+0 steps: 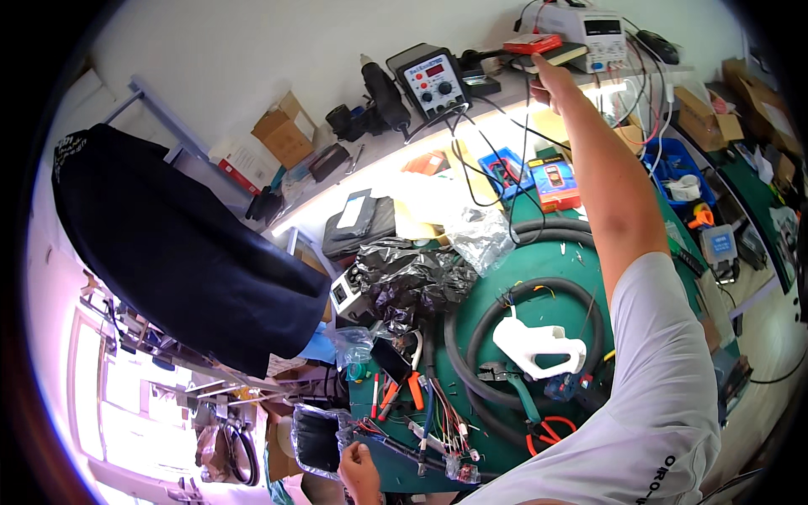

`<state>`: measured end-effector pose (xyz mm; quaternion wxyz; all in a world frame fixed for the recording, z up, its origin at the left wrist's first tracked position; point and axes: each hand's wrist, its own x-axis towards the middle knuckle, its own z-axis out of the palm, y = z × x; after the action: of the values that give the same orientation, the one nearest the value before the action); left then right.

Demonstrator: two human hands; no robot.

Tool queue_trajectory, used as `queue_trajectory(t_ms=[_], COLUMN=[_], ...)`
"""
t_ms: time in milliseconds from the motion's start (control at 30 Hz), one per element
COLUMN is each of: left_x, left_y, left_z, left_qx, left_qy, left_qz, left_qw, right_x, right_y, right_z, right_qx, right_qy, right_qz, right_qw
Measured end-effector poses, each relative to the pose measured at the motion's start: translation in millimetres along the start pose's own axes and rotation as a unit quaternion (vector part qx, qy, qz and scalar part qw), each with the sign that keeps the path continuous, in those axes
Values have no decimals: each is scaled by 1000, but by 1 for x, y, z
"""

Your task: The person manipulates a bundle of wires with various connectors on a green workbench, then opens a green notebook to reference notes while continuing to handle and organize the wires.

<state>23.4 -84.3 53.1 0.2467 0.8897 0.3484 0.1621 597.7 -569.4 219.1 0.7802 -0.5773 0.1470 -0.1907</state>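
My right hand is stretched up to the back shelf, fingers bent, at the front edge of a dark notebook with a flat red box on top. Whether its fingers grip the notebook is not clear. Low at the table's near-left edge is my left hand, its fingers curled closed; what they hold, if anything, is hidden. Close beside it lies a black panel in clear plastic wrap. Bundled coloured wires spread to its right, near orange-handled pliers.
A white charging-gun-shaped housing rests within coiled black cable on the green mat. Green-and-red-handled cutters lie beside it. Black plastic bags are heaped farther back. A soldering station and a power supply stand on the shelf.
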Motion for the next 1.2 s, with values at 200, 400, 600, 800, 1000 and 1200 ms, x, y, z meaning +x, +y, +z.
queue_trajectory(t_ms=[200,400,600,800,1000,1200], left_x=[0,16,16,9,-1,-3], left_y=[8,25,41,47,54,88], left_z=[7,23,24,23,12,3], left_qx=[24,-5,-29,-66,-145,-263], left_qy=[9,-19,-31,-48,-94,-185], left_qz=[-7,17,38,60,87,189], left_qw=[1000,1000,998,995,981,928], right_x=[6,-44,-21,-58,-154,-243], right_y=[-22,-106,-97,-112,-104,-104], right_z=[19,11,13,-21,-69,-82], right_qx=[-165,-353,-379,-358,-296,20], right_qy=[140,125,257,267,233,54], right_qz=[-247,-333,-480,-489,-505,-309], right_qw=[945,866,748,749,777,949])
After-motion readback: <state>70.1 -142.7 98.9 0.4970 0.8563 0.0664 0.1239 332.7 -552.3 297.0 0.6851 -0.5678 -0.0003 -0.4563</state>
